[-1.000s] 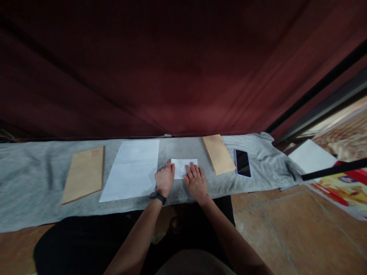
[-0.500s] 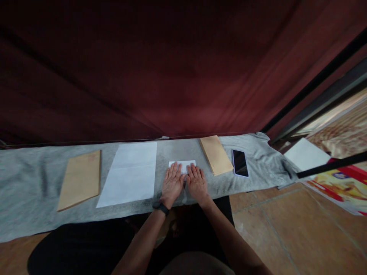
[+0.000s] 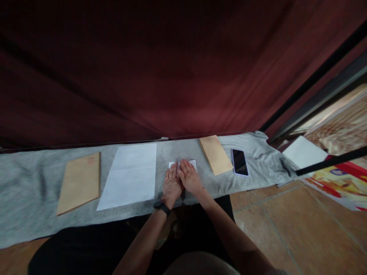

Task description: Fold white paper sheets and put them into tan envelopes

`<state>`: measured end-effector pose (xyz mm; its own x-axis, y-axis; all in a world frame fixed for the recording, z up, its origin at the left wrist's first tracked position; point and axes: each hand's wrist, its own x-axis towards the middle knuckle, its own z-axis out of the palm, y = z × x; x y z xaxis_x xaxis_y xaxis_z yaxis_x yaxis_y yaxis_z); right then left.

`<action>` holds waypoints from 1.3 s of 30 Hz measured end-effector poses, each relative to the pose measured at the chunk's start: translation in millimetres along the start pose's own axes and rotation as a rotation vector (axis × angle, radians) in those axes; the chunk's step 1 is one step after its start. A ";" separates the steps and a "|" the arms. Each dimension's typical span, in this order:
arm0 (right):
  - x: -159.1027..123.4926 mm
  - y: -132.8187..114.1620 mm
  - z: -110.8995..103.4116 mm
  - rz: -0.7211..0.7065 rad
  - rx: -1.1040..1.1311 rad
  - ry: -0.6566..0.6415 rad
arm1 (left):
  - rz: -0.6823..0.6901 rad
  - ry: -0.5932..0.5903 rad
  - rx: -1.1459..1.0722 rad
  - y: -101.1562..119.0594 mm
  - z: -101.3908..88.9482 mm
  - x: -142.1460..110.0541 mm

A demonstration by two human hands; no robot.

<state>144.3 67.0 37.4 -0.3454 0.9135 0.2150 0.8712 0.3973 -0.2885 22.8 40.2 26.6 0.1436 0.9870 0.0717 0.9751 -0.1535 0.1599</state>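
Observation:
A small piece of folded-looking white paper [image 3: 194, 164] lies on the grey cloth, mostly covered by my hands. My left hand [image 3: 172, 185] rests flat on its left part, fingers stretched forward, a dark band on the wrist. Against it, my right hand [image 3: 190, 178] lies flat across the paper's middle, its fingertips angled left and meeting my left hand. Left of them is a large white sheet [image 3: 130, 175] with a faint crease across it. On the right lies a stack of brown envelopes [image 3: 216, 154].
Another stack of brown envelopes [image 3: 80, 181] sits at the left. A phone [image 3: 240, 162] with a dark screen lies right of the near envelopes. Grey cloth [image 3: 258, 160] covers the narrow surface, backed by a dark red curtain [image 3: 183, 76]. A colourful box [image 3: 341, 181] stands at the right.
My right hand has slid left across the paper, from its right side to the middle, up against my left hand. My left hand has stayed nearly in place.

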 end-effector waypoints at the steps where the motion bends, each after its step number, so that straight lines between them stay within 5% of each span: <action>1: 5.2 -1.7 3.2 -0.028 0.012 -0.019 | 0.000 -0.011 0.002 -0.2 0.2 0.1; 13: 1.3 36.9 10.8 0.049 -0.101 0.034 | -0.035 0.047 -0.022 4.0 -4.4 -1.2; 27: -6.1 47.1 8.7 0.085 -0.151 0.056 | -0.256 0.141 0.032 -6.4 -14.2 -26.0; 33: -5.5 46.6 10.0 0.092 -0.161 0.051 | 0.070 0.067 -0.001 7.1 -13.0 -36.5; 39: -12.9 56.1 6.1 0.106 -0.165 0.087 | 0.046 0.055 -0.008 -1.1 -3.7 -42.6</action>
<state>195.6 78.1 12.8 -0.2235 0.9357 0.2729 0.9488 0.2730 -0.1589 15.0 -1.9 26.9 0.1782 0.9749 0.1333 0.9663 -0.1990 0.1634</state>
